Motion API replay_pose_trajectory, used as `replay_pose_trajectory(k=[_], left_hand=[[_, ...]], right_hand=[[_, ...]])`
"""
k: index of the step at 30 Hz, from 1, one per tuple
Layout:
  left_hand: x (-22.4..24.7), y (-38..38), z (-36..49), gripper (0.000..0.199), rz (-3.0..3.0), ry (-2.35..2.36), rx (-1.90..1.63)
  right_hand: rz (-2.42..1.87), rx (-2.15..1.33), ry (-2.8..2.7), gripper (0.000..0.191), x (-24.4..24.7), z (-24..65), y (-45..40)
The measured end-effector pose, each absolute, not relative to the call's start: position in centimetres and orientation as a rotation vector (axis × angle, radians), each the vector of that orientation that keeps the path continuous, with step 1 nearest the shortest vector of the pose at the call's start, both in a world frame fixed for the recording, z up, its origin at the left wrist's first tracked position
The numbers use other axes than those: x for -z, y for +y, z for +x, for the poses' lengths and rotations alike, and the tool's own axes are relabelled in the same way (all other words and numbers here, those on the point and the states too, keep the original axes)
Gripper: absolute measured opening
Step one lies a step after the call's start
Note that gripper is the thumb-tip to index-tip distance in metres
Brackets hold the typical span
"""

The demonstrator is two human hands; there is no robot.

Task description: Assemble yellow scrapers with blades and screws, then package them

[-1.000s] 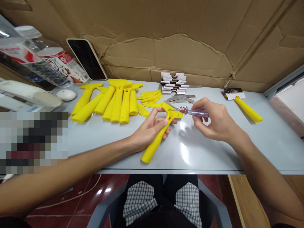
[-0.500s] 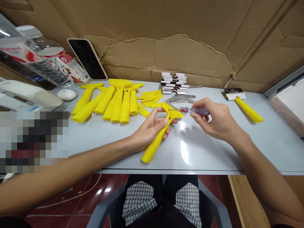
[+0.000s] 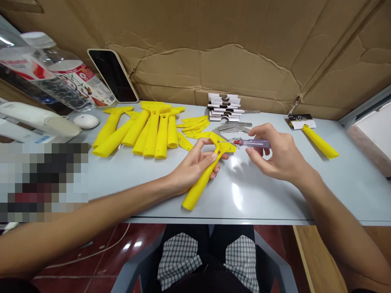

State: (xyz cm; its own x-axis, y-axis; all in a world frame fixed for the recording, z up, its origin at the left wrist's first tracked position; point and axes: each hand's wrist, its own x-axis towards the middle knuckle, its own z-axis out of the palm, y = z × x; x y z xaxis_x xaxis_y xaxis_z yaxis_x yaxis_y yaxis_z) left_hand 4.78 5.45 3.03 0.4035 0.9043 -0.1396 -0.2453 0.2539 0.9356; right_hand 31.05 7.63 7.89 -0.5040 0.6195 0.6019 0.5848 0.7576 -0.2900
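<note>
My left hand (image 3: 195,165) is closed around the neck of a yellow scraper (image 3: 198,185), whose head points away from me and handle slants toward the table's front edge. A screw shows in the right side of its head. My right hand (image 3: 279,152) holds a screwdriver (image 3: 256,143) by its clear purple handle, with the thumb below and index finger above. The shaft lies level, its tip at the left side of the scraper head. Small screws (image 3: 237,143) lie in a pile behind the screwdriver, partly hidden. Thin metal blades (image 3: 233,127) lie just beyond.
Several yellow scraper handles (image 3: 152,134) lie at left, beside flat yellow pieces (image 3: 195,124). Folded cards (image 3: 224,106) stand at the cardboard wall. A carded scraper (image 3: 320,140) lies at right. A phone (image 3: 113,76), bottles (image 3: 81,81) and a white mouse (image 3: 86,121) occupy the back left.
My right thumb and fingers have shifted and spread slightly around the screwdriver handle. The scraper and my left hand stay nearly where they were.
</note>
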Motion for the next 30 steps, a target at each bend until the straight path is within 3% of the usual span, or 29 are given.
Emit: replay_pose_trajectory(k=[10,17,30], left_hand=[[-3.27,5.43,4.80,0.032,1.001,0.821,-0.901],[-3.24,5.43,4.96,0.031,0.999,0.804,-0.914],[-3.31,5.43,4.96,0.029,1.009,0.815,-0.906]], right_hand=[[-0.901,0.015,-2.256,0.008,-7.39,31.57,7.96],[-0.884,-0.135,-2.278,0.017,-8.17,31.10,7.43],[-0.951,-0.060,-2.253,0.010,-8.00,31.25,7.56]])
